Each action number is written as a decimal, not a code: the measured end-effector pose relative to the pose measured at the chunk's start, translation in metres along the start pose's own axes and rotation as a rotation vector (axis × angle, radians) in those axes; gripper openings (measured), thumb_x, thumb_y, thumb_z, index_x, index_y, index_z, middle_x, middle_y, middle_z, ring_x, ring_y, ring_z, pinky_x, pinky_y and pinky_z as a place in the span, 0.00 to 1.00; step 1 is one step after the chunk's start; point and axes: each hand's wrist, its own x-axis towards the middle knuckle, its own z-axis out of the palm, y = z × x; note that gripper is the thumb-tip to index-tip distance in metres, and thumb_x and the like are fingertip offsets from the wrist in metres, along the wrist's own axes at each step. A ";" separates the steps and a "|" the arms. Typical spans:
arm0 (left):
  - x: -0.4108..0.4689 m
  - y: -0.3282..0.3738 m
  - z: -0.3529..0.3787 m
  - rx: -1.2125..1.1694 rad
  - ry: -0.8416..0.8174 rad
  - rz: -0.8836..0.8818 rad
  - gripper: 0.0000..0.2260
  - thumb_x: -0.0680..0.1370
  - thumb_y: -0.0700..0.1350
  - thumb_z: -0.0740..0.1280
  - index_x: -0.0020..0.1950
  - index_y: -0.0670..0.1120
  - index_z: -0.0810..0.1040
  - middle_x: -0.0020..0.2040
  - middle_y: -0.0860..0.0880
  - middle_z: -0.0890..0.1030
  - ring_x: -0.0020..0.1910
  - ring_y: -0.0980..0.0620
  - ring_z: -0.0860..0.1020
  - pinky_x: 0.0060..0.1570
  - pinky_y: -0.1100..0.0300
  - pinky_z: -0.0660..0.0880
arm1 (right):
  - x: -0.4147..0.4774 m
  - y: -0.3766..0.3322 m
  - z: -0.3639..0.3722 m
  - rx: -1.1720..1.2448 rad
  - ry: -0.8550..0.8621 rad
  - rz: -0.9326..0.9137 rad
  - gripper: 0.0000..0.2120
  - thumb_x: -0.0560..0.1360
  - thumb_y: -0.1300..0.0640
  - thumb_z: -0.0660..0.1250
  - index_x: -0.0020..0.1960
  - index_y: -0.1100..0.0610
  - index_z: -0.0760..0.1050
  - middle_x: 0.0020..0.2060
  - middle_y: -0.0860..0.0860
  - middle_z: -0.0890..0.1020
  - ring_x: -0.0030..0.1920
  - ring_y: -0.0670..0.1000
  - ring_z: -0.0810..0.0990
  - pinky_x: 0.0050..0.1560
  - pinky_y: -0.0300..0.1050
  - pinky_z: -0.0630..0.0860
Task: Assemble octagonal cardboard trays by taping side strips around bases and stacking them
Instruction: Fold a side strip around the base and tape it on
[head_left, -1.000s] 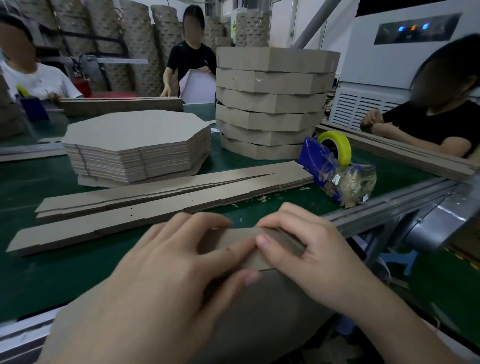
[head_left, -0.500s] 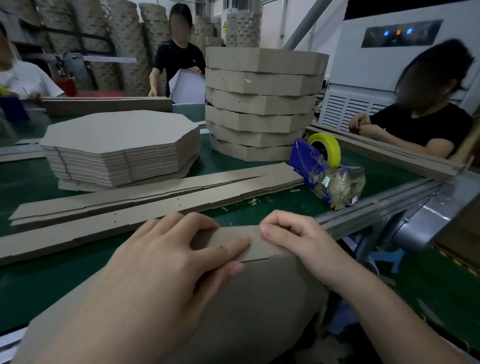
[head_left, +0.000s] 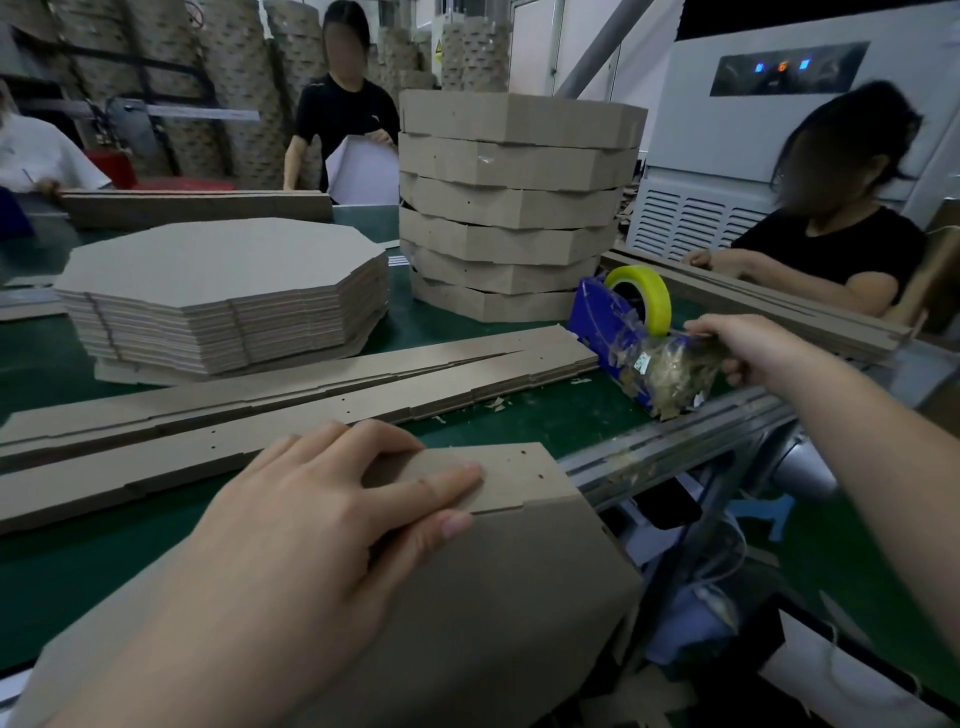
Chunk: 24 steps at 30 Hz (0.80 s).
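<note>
A cardboard tray (head_left: 498, 597) lies tilted against the table's near edge, its side strip folded over the top. My left hand (head_left: 311, 525) presses the strip's overlapping ends down with spread fingers. My right hand (head_left: 748, 353) is out at the blue tape dispenser (head_left: 613, 327) with its yellow tape roll (head_left: 644, 291), fingers pinching at the tape end by the cutter. Flat side strips (head_left: 291, 400) lie across the green table. A pile of flat octagonal bases (head_left: 223, 270) stands at the left. Behind the strips rises a stack of finished trays (head_left: 514, 208).
A metal rail (head_left: 675, 447) runs along the table's right edge. One person in black sits at the right (head_left: 841, 244), another stands at the back (head_left: 343, 104), and a third sits at the far left. More strips (head_left: 197, 205) lie at the back.
My right hand left the strip joint and reached right and forward to the tape dispenser. My left hand stayed pressing the joint.
</note>
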 end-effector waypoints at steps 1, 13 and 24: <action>0.000 0.000 0.000 -0.001 0.001 -0.002 0.17 0.77 0.60 0.55 0.57 0.63 0.81 0.48 0.54 0.81 0.44 0.49 0.80 0.37 0.55 0.75 | 0.002 0.000 -0.003 0.046 -0.034 0.029 0.07 0.75 0.52 0.68 0.41 0.54 0.78 0.33 0.50 0.73 0.27 0.46 0.61 0.25 0.38 0.60; 0.003 -0.004 0.003 -0.020 0.003 -0.001 0.17 0.77 0.60 0.55 0.56 0.62 0.81 0.49 0.55 0.81 0.44 0.49 0.80 0.36 0.57 0.74 | -0.019 0.043 -0.002 0.973 -0.092 -0.192 0.20 0.73 0.64 0.62 0.24 0.52 0.72 0.23 0.46 0.72 0.26 0.44 0.70 0.51 0.46 0.76; 0.002 -0.004 0.002 -0.080 0.005 0.015 0.15 0.76 0.59 0.57 0.52 0.59 0.81 0.51 0.59 0.79 0.47 0.51 0.80 0.41 0.50 0.78 | -0.111 0.039 0.002 -0.177 0.356 -0.416 0.04 0.74 0.55 0.71 0.40 0.53 0.80 0.44 0.51 0.79 0.48 0.52 0.75 0.50 0.47 0.70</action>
